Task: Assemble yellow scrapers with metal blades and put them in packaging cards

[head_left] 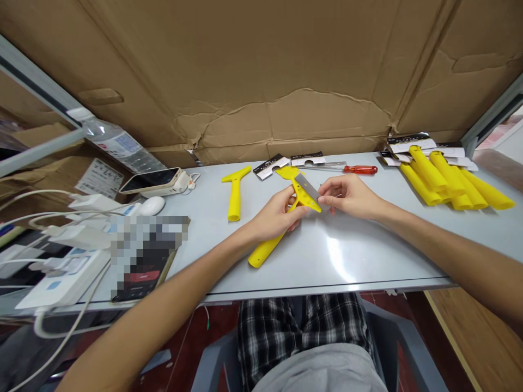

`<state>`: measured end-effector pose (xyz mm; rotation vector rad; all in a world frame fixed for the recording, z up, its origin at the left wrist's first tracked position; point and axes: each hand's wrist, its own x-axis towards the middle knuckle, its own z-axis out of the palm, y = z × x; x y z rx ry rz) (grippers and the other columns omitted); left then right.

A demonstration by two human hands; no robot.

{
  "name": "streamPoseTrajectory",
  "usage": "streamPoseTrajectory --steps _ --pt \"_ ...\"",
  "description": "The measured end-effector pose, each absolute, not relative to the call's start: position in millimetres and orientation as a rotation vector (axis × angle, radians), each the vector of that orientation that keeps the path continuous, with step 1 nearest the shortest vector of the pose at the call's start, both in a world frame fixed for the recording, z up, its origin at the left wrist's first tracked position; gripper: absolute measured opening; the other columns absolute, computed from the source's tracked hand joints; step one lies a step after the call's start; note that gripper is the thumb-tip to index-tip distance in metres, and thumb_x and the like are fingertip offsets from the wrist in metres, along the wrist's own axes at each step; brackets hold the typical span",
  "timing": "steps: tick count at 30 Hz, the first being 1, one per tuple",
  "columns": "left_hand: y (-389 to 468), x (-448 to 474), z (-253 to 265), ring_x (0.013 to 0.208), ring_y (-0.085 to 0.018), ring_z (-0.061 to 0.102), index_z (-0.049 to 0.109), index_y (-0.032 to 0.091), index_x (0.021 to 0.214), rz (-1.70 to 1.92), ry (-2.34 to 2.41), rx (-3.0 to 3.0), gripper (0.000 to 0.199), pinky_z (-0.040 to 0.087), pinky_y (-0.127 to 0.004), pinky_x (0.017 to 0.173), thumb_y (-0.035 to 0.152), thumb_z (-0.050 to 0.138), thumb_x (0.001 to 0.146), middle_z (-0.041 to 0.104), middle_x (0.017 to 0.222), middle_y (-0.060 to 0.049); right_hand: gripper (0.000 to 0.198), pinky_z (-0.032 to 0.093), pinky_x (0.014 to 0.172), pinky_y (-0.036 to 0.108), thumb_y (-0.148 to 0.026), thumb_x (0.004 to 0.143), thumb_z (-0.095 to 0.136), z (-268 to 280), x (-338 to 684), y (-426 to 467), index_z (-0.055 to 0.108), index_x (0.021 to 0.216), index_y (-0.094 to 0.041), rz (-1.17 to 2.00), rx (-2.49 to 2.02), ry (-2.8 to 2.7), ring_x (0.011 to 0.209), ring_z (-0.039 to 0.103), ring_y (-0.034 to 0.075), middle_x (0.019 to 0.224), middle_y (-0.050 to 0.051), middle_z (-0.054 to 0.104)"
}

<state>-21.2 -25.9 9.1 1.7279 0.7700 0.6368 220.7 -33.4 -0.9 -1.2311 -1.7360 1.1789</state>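
The left hand [281,211] was wrapped around the neck of the yellow scraper [304,197], its handle slanting out below the grip. The right hand [347,195], nearly closed, seemed to pinch the near end of the metal blade [309,188] against the head. Good handling called for a firm left hold and fingertips clear of the edge.

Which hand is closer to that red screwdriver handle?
Right. The right hand is just in front of the red handle, on the person's side; the left hand is farther off to the left, holding a yellow tool.
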Motion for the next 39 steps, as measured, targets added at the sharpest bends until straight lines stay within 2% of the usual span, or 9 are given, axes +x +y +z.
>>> streamPoseTrajectory --steps 5,8,13,16,20,25,28,33,39 --pt "-26.5 -20.7 9.5 0.05 -0.01 0.05 0.053 0.02 0.104 0.626 0.771 1.727 0.023 0.041 -0.024 0.048 0.032 0.069 0.093 0.054 0.066 0.007 0.052 0.06 0.062 0.025 -0.053 0.075 0.087 0.5 219.7 -34.2 0.072 0.102 -0.011 1.188 -1.246 -1.741 0.066 0.066 0.01 0.086 0.007 0.073" --pt "-27.9 -20.2 10.3 0.05 -0.01 0.05 0.055 0.02 0.107 0.621 0.766 1.724 0.022 0.041 -0.024 0.048 0.031 0.068 0.093 0.054 0.067 0.007 0.048 0.055 0.06 0.022 -0.05 0.075 0.086 3.4 218.9 -34.8 0.068 0.095 -0.011 1.127 -1.257 -1.702 0.064 0.063 0.008 0.082 0.006 0.071" --pt "-30.1 -19.4 11.4 0.051 -0.01 0.049 0.056 0.019 0.111 0.602 0.767 1.717 0.023 0.041 -0.025 0.049 0.029 0.066 0.093 0.054 0.069 0.007 0.044 0.057 0.072 0.02 -0.044 0.074 0.086 5.0 219.5 -35.4 0.056 0.08 -0.012 0.992 -1.23 -1.613 0.081 0.07 0.011 0.086 0.007 0.071" --pt "-29.9 -19.7 11.1 0.051 -0.01 0.049 0.055 0.019 0.108 0.603 0.782 1.713 0.023 0.041 -0.025 0.048 0.031 0.067 0.093 0.055 0.069 0.007 0.044 0.054 0.07 0.02 -0.044 0.071 0.087 3.3 218.6 -36.1 0.06 0.079 -0.01 1.049 -1.243 -1.653 0.079 0.068 0.01 0.091 0.009 0.073" --pt "-29.3 -20.1 10.6 0.051 -0.01 0.05 0.055 0.019 0.105 0.603 0.785 1.709 0.022 0.042 -0.025 0.049 0.031 0.068 0.093 0.055 0.069 0.006 0.043 0.052 0.071 0.02 -0.048 0.072 0.088 4.2 216.3 -37.8 0.074 0.082 -0.009 1.021 -1.232 -1.733 0.078 0.063 0.007 0.092 0.008 0.073" --pt "-28.6 -20.1 9.9 0.051 -0.01 0.05 0.055 0.02 0.106 0.609 0.776 1.703 0.02 0.042 -0.025 0.049 0.031 0.067 0.093 0.055 0.069 0.006 0.037 0.054 0.075 0.022 -0.048 0.08 0.081 7.9 217.9 -38.8 0.081 0.093 -0.013 0.942 -1.174 -1.807 0.091 0.066 0.011 0.104 0.01 0.074" --pt "-27.8 -20.4 8.8 0.051 -0.01 0.05 0.055 0.02 0.106 0.609 0.77 1.708 0.02 0.042 -0.025 0.049 0.031 0.067 0.094 0.055 0.068 0.006 0.035 0.056 0.077 0.023 -0.046 0.081 0.079 7.1 219.2 -38.5 0.081 0.096 -0.014 0.942 -1.16 -1.834 0.094 0.067 0.012 0.108 0.01 0.074" --pt "-28.1 -20.8 8.9 0.051 -0.011 0.05 0.054 0.02 0.105 0.608 0.76 1.711 0.021 0.042 -0.026 0.05 0.032 0.067 0.094 0.054 0.065 0.006 0.038 0.057 0.075 0.022 -0.043 0.079 0.079 5.3 218.8 -38.5 0.078 0.102 -0.012 0.982 -1.15 -1.786 0.087 0.065 0.009 0.102 0.009 0.073" --pt "-28.9 -20.2 10.4 0.05 -0.011 0.05 0.054 0.02 0.107 0.605 0.77 1.714 0.02 0.042 -0.026 0.05 0.03 0.066 0.094 0.054 0.066 0.007 0.041 0.058 0.077 0.021 -0.038 0.077 0.081 5.5 219.3 -37.6 0.073 0.107 -0.011 0.963 -1.129 -1.778 0.087 0.065 0.007 0.107 0.009 0.072"
